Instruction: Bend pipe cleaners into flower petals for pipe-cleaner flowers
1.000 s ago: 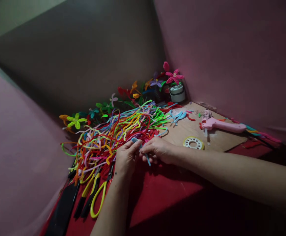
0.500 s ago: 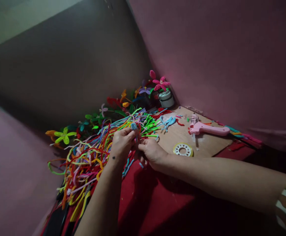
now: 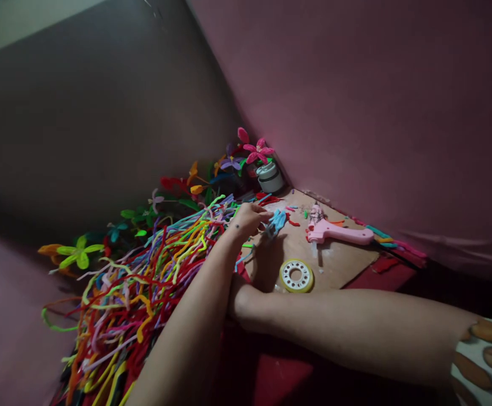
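I see a white cloth sleeve (image 3: 486, 361) printed with large, rounded orange-brown patches, some shaded grey along one side. Its hem crosses the right forearm (image 3: 355, 332), and from that sleeve onward I see the arm bare, down to the right hand (image 3: 248, 304). Across from the sleeve, I make out a bare left forearm (image 3: 186, 324), narrowing toward a small round mark (image 3: 238, 226) near the left hand (image 3: 251, 217).

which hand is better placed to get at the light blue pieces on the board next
Probably the left hand: its fingers reach right beside the light blue pieces, though contact is unclear. The right hand sits farther back, partly hidden by the left forearm.
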### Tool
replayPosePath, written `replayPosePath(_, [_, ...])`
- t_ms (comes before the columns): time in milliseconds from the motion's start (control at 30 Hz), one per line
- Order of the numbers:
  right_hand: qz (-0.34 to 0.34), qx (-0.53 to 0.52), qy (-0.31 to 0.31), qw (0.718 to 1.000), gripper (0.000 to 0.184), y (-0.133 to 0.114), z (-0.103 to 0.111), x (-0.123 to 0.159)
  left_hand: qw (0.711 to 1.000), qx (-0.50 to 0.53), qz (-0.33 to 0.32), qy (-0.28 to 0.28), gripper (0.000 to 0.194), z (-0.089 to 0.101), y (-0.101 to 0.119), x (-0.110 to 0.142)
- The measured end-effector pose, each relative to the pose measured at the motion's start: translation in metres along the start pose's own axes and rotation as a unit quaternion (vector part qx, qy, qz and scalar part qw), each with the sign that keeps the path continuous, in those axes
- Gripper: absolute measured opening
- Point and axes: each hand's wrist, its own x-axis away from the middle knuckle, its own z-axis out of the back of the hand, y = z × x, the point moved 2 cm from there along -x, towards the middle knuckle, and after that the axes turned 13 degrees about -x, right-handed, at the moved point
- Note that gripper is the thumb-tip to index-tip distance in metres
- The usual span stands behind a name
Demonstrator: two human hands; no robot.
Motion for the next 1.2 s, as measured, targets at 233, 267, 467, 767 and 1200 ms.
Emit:
replayPosePath(233, [-0.114, 0.093, -0.127, 0.981, 0.012, -0.015, -0.002, 0.025, 0.984, 0.025, 0.000, 0.176, 0.021, 0.059, -0.032, 0.052])
replayPosePath(267, [-0.096, 0.152, -0.169, 0.969, 0.011, -0.019, -0.003, 0.030, 0.980, 0.031, 0.000, 0.195, 0.022, 0.068, -0.040, 0.067])
replayPosePath(467, [0.116, 0.517, -0.341, 0.777, 0.028, -0.025, -0.012, 0.057, 0.982, 0.007, 0.088, 0.167, 0.026, 0.091, -0.085, 0.137])
replayPosePath(767, [0.113, 0.552, -0.342, 0.752, 0.030, -0.021, -0.012, 0.057, 0.944, -0.302, 0.059, 0.115, 0.020, 0.063, -0.128, 0.146])
replayPosePath(1200, [0.242, 0.458, -0.093, 0.850, 0.017, -0.024, 0.002, 0.039, 0.881, -0.466, 0.051, 0.069, 0.018, 0.048, -0.132, 0.142])
